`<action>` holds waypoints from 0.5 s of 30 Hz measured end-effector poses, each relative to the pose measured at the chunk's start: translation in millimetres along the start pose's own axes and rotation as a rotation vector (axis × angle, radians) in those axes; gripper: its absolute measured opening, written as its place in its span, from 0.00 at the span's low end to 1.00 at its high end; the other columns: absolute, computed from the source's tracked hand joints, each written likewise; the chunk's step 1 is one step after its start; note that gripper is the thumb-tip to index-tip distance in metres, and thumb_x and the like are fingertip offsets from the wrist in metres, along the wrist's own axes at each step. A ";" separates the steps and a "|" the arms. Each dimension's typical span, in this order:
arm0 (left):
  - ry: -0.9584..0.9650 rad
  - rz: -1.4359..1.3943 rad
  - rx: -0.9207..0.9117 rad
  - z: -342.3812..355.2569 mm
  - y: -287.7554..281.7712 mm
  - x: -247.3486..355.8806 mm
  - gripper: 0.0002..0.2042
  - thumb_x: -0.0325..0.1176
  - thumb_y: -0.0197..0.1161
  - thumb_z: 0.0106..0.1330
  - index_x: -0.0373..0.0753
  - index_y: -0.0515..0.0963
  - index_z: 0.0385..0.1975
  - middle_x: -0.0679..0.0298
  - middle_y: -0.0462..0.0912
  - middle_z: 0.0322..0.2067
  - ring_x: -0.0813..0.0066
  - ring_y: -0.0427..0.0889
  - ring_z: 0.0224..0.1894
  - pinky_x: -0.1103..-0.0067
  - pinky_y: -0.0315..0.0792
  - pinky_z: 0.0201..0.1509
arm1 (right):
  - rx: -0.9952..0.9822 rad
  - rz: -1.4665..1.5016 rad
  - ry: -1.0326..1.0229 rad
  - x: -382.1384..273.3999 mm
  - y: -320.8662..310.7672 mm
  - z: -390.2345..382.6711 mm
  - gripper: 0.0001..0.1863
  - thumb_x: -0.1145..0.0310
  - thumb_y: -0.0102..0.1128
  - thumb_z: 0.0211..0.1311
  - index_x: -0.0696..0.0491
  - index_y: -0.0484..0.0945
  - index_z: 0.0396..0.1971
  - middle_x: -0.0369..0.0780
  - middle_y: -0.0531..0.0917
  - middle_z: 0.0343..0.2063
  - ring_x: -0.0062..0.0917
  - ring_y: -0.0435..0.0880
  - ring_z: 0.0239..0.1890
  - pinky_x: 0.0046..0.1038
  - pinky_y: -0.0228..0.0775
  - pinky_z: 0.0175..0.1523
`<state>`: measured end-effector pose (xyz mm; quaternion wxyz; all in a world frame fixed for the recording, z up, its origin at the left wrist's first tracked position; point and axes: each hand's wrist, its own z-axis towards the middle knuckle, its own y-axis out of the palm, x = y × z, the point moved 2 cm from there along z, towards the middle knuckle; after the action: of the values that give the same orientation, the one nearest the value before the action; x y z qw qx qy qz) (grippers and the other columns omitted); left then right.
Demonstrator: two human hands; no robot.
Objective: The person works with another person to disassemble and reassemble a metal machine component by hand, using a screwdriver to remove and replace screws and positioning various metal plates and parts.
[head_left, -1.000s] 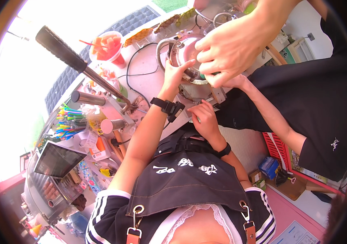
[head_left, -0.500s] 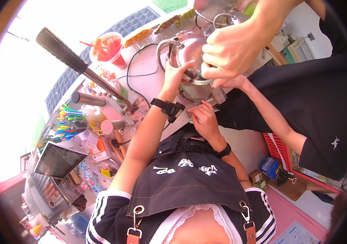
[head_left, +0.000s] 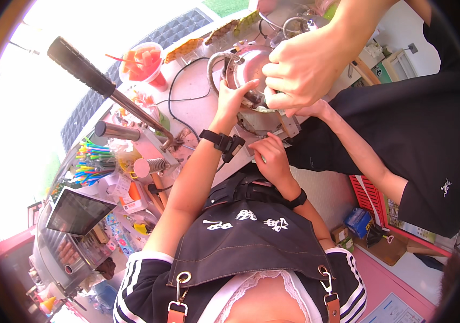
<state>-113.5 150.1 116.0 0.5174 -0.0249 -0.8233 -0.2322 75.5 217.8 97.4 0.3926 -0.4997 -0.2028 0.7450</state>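
A round, shiny metal machine [head_left: 251, 63] with a curved metal-sheathed hose stands on the counter ahead of me. My left hand [head_left: 232, 98] grips its near left side, thumb stretched along the front; the other fingers are partly hidden behind it. Close to the counter edge, just below the machine's base [head_left: 259, 123], my right hand [head_left: 273, 157] is loosely bent with fingers apart and nothing visible in it. Over the machine's right side, a co-worker's closed hand [head_left: 308, 70] covers whatever it grips. The co-worker's other hand [head_left: 308, 110] is beneath it, partly hidden.
Left of me, a press with a long black-handled lever [head_left: 82, 67] juts over the counter. Beyond it stands a clear cup of red fruit pieces [head_left: 143, 64]. A black cable [head_left: 171, 91] loops across the counter. Colourful straws [head_left: 92, 161] and a screen [head_left: 79, 212] stand farther left. A co-worker [head_left: 402, 118] occupies the right.
The co-worker's upper closed hand has shifted slightly left and turned a little over the machine. Both my hands stay nearly where they were.
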 end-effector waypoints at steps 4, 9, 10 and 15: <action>0.109 -0.106 -0.036 10.3 -3.9 -7.5 0.37 0.37 0.79 0.51 0.34 0.61 0.54 0.58 0.80 0.37 0.71 0.85 0.28 0.74 0.84 0.25 | -0.008 -0.001 0.002 -0.7 0.0 0.4 0.09 0.81 0.62 0.52 0.55 0.83 0.34 0.40 0.84 0.31 0.35 0.83 0.39 0.44 0.67 0.65; 0.011 0.007 0.006 -6.6 6.2 4.2 0.27 0.34 0.73 0.57 0.34 0.66 0.52 0.59 0.81 0.36 0.72 0.85 0.28 0.76 0.82 0.25 | -0.003 -0.009 -0.011 1.8 0.8 -0.8 0.09 0.80 0.62 0.50 0.56 0.82 0.33 0.40 0.84 0.32 0.34 0.82 0.40 0.44 0.67 0.65; 0.033 0.041 0.063 -9.4 8.0 6.0 0.19 0.33 0.67 0.63 0.34 0.70 0.49 0.60 0.82 0.34 0.73 0.86 0.27 0.78 0.82 0.25 | -0.003 -0.009 -0.011 1.3 0.6 -0.5 0.09 0.80 0.62 0.50 0.56 0.82 0.33 0.40 0.84 0.32 0.34 0.82 0.40 0.44 0.67 0.65; -0.002 -0.014 -0.013 1.0 -1.2 -1.1 0.36 0.36 0.80 0.50 0.35 0.62 0.53 0.60 0.79 0.37 0.73 0.84 0.29 0.76 0.82 0.26 | -0.008 0.006 0.008 -0.2 0.4 0.2 0.09 0.81 0.62 0.53 0.55 0.83 0.34 0.40 0.84 0.32 0.35 0.83 0.39 0.44 0.67 0.65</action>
<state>-114.2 149.7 114.3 0.5146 -0.0228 -0.8226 -0.2411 75.2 217.4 97.3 0.3893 -0.5046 -0.2027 0.7434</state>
